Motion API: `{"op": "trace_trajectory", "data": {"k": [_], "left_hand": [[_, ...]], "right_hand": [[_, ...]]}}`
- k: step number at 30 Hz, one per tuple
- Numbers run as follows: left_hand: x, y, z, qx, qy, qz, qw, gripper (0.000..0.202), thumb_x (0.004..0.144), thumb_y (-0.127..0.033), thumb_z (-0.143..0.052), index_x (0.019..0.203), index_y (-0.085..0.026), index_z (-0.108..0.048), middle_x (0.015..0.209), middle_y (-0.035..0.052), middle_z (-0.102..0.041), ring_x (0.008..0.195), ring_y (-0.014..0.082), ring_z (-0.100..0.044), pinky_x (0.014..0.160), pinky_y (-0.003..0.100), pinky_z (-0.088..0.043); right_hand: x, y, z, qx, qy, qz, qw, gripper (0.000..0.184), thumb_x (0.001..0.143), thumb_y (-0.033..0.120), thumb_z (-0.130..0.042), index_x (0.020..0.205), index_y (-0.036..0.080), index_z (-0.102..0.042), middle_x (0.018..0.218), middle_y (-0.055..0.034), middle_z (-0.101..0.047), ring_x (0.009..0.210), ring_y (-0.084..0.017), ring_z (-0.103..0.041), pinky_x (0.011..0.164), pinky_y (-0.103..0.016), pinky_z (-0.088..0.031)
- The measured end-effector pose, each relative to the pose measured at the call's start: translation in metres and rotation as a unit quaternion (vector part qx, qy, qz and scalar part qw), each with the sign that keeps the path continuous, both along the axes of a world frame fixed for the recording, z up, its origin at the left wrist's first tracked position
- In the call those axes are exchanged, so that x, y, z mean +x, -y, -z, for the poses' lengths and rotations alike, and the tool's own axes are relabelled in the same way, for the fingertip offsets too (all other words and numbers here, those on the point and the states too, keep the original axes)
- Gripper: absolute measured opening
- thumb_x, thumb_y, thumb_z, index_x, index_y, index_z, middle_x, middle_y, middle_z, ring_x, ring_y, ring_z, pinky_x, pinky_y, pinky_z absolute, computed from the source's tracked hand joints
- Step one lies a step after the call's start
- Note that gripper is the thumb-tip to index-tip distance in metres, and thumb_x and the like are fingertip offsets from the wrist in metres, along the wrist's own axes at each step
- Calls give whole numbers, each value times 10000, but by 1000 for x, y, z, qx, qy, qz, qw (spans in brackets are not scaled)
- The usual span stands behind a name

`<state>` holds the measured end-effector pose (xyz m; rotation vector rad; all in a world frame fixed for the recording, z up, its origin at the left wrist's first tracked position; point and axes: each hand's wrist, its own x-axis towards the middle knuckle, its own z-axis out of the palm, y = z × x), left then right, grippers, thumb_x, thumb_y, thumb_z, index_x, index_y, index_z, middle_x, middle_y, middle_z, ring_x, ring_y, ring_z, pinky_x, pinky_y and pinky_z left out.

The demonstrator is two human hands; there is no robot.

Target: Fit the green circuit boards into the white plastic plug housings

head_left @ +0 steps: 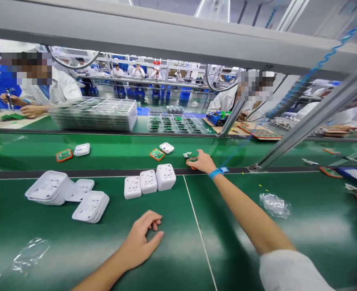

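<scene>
My right hand [203, 161], with a blue strap at the wrist, reaches out over the green conveyor belt [120, 147]. Its thumb and fingers close around a small orange-edged circuit board [192, 160], partly hidden by the hand. A small white part [187, 154] lies right beside the fingertips. Nearer to me, my left hand [145, 234] rests over the green bench with nothing in it, fingers loosely bent and thumb apart. Ahead of it stand stacks of white plastic covers with slots [148, 181]. More flat white covers [90, 206] are piled to its left.
Another orange-edged board [157, 154] and a white shell [166, 148] lie on the belt. Clear plastic bags lie at right [275, 205] and left [30, 254]. Stacked clear trays [96, 115] stand beyond. A metal post [281, 93] slants down at right. Co-workers sit across.
</scene>
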<state>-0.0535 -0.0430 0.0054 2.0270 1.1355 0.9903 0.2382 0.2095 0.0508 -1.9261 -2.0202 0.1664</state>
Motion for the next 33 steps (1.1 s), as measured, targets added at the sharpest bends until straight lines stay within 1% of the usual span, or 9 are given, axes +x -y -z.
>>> {"op": "trace_trajectory", "data": {"k": [5, 8, 10, 12, 15, 18, 27, 30, 33], "left_hand": [[3, 0, -2, 25, 6, 10, 1000, 195, 915, -169, -539, 1090, -197, -619, 960, 65, -650, 791, 160, -608, 749, 313, -537], [5, 0, 2, 49, 0, 11, 999, 167, 942, -177, -519, 1046, -185, -650, 957, 74, -666, 824, 167, -618, 729, 293, -523], [6, -1, 4, 70, -25, -2, 997, 169, 953, -187, -514, 1022, -180, -668, 951, 78, -676, 883, 189, -627, 789, 323, -511], [6, -1, 6, 75, -67, -9, 995, 176, 959, -201, -518, 1010, -175, -684, 957, 78, -686, 904, 203, -620, 836, 357, -485], [8, 0, 7, 66, -140, 5, 988, 186, 962, -221, -529, 1033, -180, -696, 979, 67, -692, 884, 207, -594, 805, 366, -436], [10, 3, 6, 73, -186, 26, 980, 184, 967, -226, -525, 1037, -190, -692, 1002, 59, -678, 879, 196, -573, 765, 351, -390], [12, 9, 0, 78, -210, 61, 973, 205, 980, -201, -478, 881, -167, -654, 920, 61, -664, 842, 191, -552, 729, 350, -342], [13, 10, -1, 59, -198, 62, 976, 214, 966, -167, -452, 895, -163, -655, 920, 62, -673, 837, 193, -559, 731, 356, -346], [14, 11, -3, 27, -175, 53, 983, 182, 947, -178, -469, 895, -172, -643, 900, 50, -679, 828, 190, -570, 727, 354, -347]], "right_hand": [[-13, 108, 26, 18, 12, -52, 998, 817, 742, 550, -725, 1360, 110, -423, 1201, -189, -594, 1152, -353, -591, 960, -443, -489], [-33, 186, 43, 93, -28, -121, 988, 815, 776, 547, -729, 1385, 131, -382, 1152, -183, -546, 1067, -359, -594, 900, -523, -522], [-44, 225, 45, 84, -49, -166, 981, 721, 830, 525, -706, 1365, 152, -399, 1170, -195, -522, 1074, -358, -587, 893, -533, -537], [-50, 246, 41, 30, -73, -226, 971, 518, 933, 427, -605, 1347, 181, -414, 1203, -185, -515, 1057, -314, -607, 854, -476, -570], [-46, 249, 36, -50, -71, -355, 931, 257, 1012, 266, -447, 1260, 217, -490, 1160, -132, -553, 956, -235, -625, 802, -393, -581], [-38, 240, 37, -48, -42, -438, 897, 224, 1015, 227, -429, 1202, 204, -550, 1144, -124, -567, 907, -215, -594, 785, -377, -559], [-43, 236, 37, -3, 32, -481, 876, 284, 1009, 170, -422, 1113, 260, -670, 1155, -101, -549, 829, -175, -519, 704, -314, -447], [-45, 234, 39, 4, 55, -476, 878, 368, 975, 105, -411, 1140, 305, -672, 1148, -91, -528, 850, -188, -509, 701, -312, -436], [-51, 236, 38, 7, 46, -446, 894, 287, 978, 164, -440, 1109, 281, -667, 1070, -77, -561, 857, -199, -512, 707, -317, -439]]}}
